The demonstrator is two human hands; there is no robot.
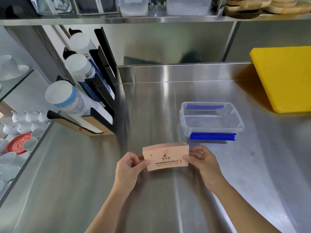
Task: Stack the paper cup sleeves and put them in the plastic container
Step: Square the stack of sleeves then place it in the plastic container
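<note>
Pink paper cup sleeves (pixel 165 157), stacked, hang above the bench's (pixel 151 98) near middle, left hand (pixel 130 167) and right hand (pixel 204 163) fingers clamped on their short ends. Beyond, rightward, sits the open plastic container (pixel 239 122), nearer the right hand.
</note>
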